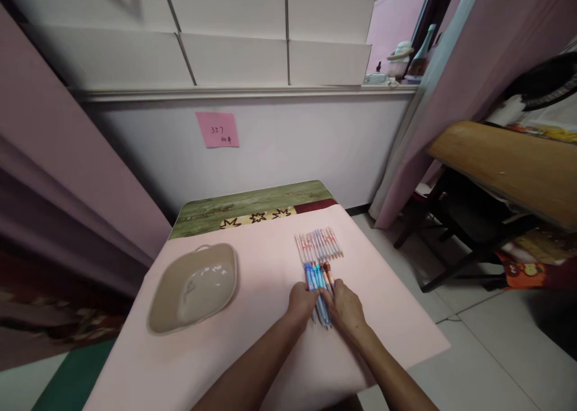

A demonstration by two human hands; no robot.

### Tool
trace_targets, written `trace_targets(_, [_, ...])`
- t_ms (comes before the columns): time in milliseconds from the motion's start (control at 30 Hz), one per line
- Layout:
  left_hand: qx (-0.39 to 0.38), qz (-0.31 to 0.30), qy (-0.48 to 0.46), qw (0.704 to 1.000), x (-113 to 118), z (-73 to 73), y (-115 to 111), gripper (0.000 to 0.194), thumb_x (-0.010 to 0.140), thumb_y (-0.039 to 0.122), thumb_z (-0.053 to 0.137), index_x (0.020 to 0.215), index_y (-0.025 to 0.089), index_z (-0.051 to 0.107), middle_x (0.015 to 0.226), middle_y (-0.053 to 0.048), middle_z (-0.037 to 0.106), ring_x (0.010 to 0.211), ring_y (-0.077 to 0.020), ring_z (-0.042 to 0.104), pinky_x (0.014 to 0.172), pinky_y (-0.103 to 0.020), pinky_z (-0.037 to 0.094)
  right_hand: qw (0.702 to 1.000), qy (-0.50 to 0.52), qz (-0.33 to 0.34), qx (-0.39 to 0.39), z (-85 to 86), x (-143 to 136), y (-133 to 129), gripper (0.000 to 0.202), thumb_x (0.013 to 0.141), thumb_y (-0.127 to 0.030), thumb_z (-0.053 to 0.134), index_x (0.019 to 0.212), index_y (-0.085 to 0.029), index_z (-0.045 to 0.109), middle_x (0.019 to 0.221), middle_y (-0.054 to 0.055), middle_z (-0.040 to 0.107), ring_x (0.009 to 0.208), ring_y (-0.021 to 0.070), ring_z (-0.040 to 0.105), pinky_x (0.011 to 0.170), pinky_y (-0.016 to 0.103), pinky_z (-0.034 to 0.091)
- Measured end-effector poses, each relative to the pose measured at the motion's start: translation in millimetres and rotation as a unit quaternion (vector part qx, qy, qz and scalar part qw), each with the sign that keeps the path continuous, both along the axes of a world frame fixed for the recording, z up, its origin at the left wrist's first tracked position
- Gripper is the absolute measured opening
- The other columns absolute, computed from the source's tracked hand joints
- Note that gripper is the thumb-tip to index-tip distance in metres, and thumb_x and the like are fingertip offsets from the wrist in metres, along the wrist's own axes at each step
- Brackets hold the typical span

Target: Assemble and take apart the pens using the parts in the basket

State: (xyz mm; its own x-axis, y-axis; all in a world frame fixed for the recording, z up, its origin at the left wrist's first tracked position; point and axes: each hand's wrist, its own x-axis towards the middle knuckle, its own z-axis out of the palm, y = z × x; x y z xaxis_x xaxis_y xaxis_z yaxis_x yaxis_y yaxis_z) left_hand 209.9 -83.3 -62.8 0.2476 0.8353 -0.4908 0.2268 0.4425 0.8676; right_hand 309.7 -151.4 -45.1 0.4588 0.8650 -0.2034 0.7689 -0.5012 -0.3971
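Several pens [321,279] with blue, teal and brown tops lie side by side near the middle right of the pink-covered table [265,351]. My left hand [302,300] is closed against the left side of this bunch. From the right, my right hand [346,307] grips the same pens, its thumb across them near the left hand. The pens' tips point toward me, below my fingers. Just beyond them lies a row of slim pens [319,244] with red and white markings, side by side.
A beige plastic basin [193,288] sits on the table's left side. Pink curtains [67,128] hang left and right. A pink note [217,130] is on the wall beyond the table. White boxes [234,61] line the ledge above. At right stands a wooden desk [509,158].
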Motion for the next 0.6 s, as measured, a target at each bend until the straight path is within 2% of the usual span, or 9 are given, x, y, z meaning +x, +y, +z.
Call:
trace_targets(233, [-0.003, 0.014, -0.018, 1.0, 0.6, 1.1, -7.1, 0.006, 0.059, 0.01, 0.067, 0.062, 0.015, 0.067, 0.054, -0.004, 0.064, 0.062, -0.0211, 0.064, 0.056, -0.027, 0.046, 0.999, 0.046, -0.005, 0.026, -4.1, -6.9, 1.6, 0.027, 0.094, -0.04, 0.041, 0.097, -0.015, 0.051, 0.091, 0.013, 0.07, 0.087, 0.0262, 0.067, 0.068, 0.029, 0.041])
trace_targets(400, [-0.024, 0.005, -0.066, 0.998, -0.6, 5.0, -19.1, 0.015, 0.06, 0.005, 0.057, 0.067, 0.013, 0.067, 0.054, -0.003, 0.063, 0.056, -0.0184, 0.061, 0.054, -0.027, 0.045, 0.996, 0.083, -0.033, 0.028, -9.8, -11.7, -9.3, 0.026, 0.094, -0.042, 0.04, 0.092, -0.018, 0.049, 0.086, 0.011, 0.07, 0.081, 0.0253, 0.068, 0.065, 0.028, 0.041])
trace_targets(500, [-0.029, -0.001, -0.102, 0.994, -5.7, 11.3, -27.6, 0.021, 0.06, 0.006, 0.053, 0.073, 0.013, 0.067, 0.059, -0.003, 0.065, 0.057, -0.0166, 0.06, 0.056, -0.026, 0.046, 0.99, 0.114, -0.038, 0.069, -10.4, -19.6, -18.4, 0.023, 0.094, -0.041, 0.037, 0.092, -0.019, 0.046, 0.083, 0.009, 0.069, 0.077, 0.023, 0.067, 0.063, 0.026, 0.042])
trace_targets(600, [-0.012, 0.014, -0.131, 0.991, -20.3, 22.6, -34.4, 0.022, 0.062, 0.009, 0.053, 0.077, 0.014, 0.067, 0.067, -0.003, 0.067, 0.064, -0.0163, 0.061, 0.061, -0.026, 0.047, 0.984, 0.138, -0.014, 0.115, -2.7, -31.7, -22.8, 0.022, 0.094, -0.039, 0.036, 0.099, -0.02, 0.044, 0.083, 0.007, 0.068, 0.074, 0.0219, 0.067, 0.061, 0.025, 0.042])
